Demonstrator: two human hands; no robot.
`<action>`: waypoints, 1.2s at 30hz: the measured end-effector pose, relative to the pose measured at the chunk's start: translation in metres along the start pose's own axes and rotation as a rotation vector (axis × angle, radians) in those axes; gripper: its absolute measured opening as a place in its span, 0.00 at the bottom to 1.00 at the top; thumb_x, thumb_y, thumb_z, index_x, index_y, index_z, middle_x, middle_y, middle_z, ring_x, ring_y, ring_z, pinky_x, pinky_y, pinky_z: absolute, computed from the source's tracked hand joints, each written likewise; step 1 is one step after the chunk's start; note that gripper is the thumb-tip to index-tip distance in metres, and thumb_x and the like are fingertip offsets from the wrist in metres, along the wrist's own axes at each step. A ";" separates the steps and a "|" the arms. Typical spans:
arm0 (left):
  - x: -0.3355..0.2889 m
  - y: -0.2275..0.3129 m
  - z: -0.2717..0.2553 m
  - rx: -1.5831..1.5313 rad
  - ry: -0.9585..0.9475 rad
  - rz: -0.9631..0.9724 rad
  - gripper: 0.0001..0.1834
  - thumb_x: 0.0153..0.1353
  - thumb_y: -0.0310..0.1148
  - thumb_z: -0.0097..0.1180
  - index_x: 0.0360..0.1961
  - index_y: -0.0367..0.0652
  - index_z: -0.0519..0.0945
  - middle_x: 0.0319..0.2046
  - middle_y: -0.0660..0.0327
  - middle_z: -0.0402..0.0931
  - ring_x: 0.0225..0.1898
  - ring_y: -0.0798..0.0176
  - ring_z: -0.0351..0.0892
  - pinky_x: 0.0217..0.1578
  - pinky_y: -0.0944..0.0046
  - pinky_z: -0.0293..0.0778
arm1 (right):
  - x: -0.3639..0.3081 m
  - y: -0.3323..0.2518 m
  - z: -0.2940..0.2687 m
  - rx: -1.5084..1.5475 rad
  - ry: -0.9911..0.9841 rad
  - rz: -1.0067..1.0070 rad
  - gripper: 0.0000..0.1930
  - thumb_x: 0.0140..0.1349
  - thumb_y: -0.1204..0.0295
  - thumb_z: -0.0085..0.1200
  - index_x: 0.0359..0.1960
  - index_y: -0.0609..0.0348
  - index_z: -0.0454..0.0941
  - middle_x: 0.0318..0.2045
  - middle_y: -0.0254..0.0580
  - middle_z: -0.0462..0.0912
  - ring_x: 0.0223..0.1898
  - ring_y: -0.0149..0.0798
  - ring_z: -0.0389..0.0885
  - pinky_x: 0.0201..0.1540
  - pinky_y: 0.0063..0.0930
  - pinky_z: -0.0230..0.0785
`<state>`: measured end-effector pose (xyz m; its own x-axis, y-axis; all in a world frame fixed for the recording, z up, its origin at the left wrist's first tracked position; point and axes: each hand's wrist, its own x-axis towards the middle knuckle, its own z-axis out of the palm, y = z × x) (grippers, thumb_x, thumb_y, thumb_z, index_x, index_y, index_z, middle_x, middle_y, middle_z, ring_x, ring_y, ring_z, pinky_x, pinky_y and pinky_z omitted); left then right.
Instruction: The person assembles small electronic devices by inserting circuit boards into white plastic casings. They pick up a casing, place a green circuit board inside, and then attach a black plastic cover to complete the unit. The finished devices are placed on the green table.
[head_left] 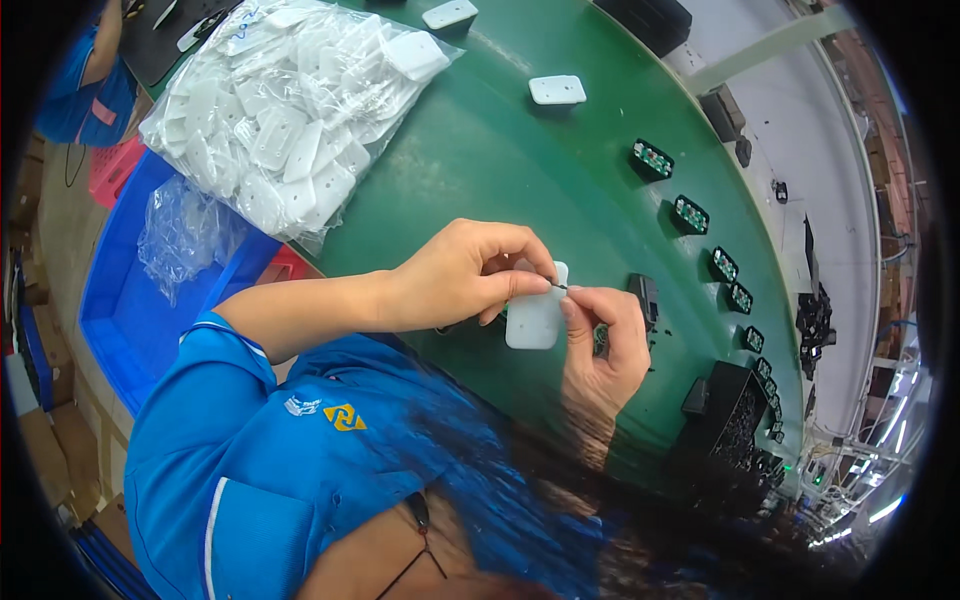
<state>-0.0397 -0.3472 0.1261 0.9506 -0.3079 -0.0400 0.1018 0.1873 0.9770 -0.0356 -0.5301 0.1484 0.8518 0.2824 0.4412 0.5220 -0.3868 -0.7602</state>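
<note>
Over the green table, my left hand (465, 270) and my right hand (608, 335) meet with fingertips pinched. Between them is a small thin black piece (560, 286), too small to tell its kind. Just below the fingertips is a white plastic cover (533, 322) with rounded corners, partly hidden by my hands. Whether a finger also steadies this cover, I cannot tell. Behind my right fingers a bit of green circuit board (600, 340) shows.
A clear bag of white covers (290, 110) lies at the far left, beside a blue bin (105, 300). Two white covers, one here (556, 90), lie at the back. Black housings with circuit boards (690, 214) line the right edge, near a black box (722, 410). Hair blurs the lower right.
</note>
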 end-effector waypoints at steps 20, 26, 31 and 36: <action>0.059 0.010 -0.007 0.253 -0.004 0.157 0.09 0.63 0.24 0.52 0.44 0.34 0.76 0.33 0.60 0.73 0.25 0.71 0.77 0.23 0.71 0.73 | 0.038 0.040 0.003 0.791 0.275 0.413 0.07 0.66 0.73 0.51 0.39 0.63 0.70 0.31 0.38 0.76 0.30 0.28 0.75 0.37 0.19 0.70; 0.071 -0.008 -0.022 -0.225 0.069 -0.100 0.08 0.63 0.28 0.52 0.41 0.33 0.73 0.28 0.56 0.77 0.24 0.69 0.80 0.24 0.69 0.76 | 0.038 0.053 0.006 0.304 0.229 0.203 0.05 0.63 0.76 0.54 0.36 0.64 0.72 0.29 0.36 0.74 0.28 0.26 0.71 0.33 0.17 0.66; 0.066 -0.004 -0.027 -0.067 -0.003 -0.048 0.09 0.64 0.26 0.51 0.42 0.32 0.72 0.30 0.58 0.77 0.28 0.68 0.81 0.29 0.69 0.79 | 0.049 0.045 0.015 -0.079 0.060 0.086 0.04 0.59 0.77 0.58 0.33 0.61 0.76 0.28 0.35 0.73 0.23 0.25 0.66 0.25 0.18 0.58; 0.064 -0.007 -0.027 -0.214 0.030 -0.084 0.09 0.64 0.26 0.52 0.43 0.32 0.73 0.32 0.57 0.78 0.29 0.69 0.81 0.31 0.69 0.79 | 0.050 0.049 0.024 -0.276 0.041 -0.056 0.05 0.57 0.77 0.59 0.33 0.61 0.75 0.26 0.38 0.76 0.24 0.33 0.72 0.25 0.24 0.61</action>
<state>0.0282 -0.3427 0.1109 0.9441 -0.3038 -0.1282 0.2375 0.3567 0.9035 0.0316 -0.5137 0.1223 0.8194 0.2769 0.5020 0.5559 -0.5978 -0.5776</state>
